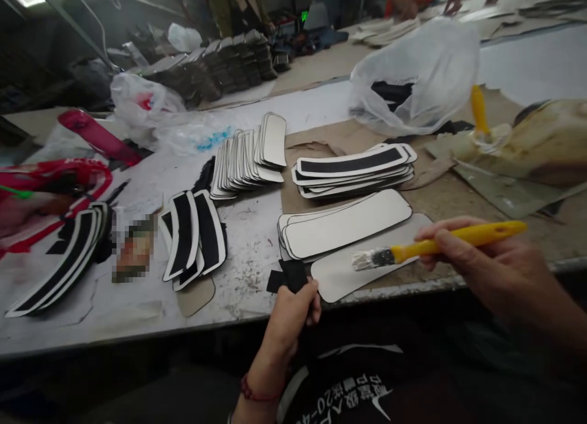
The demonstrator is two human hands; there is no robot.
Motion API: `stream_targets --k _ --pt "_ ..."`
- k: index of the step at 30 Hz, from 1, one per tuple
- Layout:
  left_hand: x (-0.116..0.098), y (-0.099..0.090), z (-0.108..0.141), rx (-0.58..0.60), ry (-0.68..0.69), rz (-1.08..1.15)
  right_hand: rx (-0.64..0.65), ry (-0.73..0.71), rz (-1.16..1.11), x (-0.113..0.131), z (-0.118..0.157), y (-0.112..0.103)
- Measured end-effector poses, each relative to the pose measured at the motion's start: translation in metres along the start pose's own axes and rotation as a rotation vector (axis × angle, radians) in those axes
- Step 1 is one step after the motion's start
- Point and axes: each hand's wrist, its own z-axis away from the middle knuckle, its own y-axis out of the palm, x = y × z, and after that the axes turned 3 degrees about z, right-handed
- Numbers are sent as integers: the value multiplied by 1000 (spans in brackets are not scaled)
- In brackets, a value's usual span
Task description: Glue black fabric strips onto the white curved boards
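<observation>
My right hand (pixel 481 259) is wrapped round the yellow handle of a brush (pixel 440 240). The pale, glue-coated bristles lie over a light curved panel (pixel 342 280) at the table's front edge. At that panel's left end, my left hand (pixel 296 308) pinches a piece of black fabric (pixel 293 275). Just behind are several stacked white panels (pixel 348 225). Further back lies a pile of white-rimmed panels with black centres (pixel 353 162). Another row of white panels (pixel 247 158) leans over to the left of it.
More black-and-white panels (pixel 183 234) lie left of centre and at the far left (pixel 68 265). Plastic bags (pixel 422 75) sit at the back. A second yellow brush (pixel 479 109) stands by a glue-stained container (pixel 545 142) at right. People are across the table.
</observation>
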Motion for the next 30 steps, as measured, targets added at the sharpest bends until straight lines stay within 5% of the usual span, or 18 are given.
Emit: stream_targets --k 5,11,23,30 --pt "-2 -1 4 36 23 16 127 -56 -39 4 11 41" --pt "3 -3 2 45 34 33 188 -48 38 -4 13 56" --pt "8 1 -1 -59 25 21 -33 -159 463 -26 -6 -6" --pt "9 1 0 -78 59 -80 -103 -393 577 -27 -17 -32"
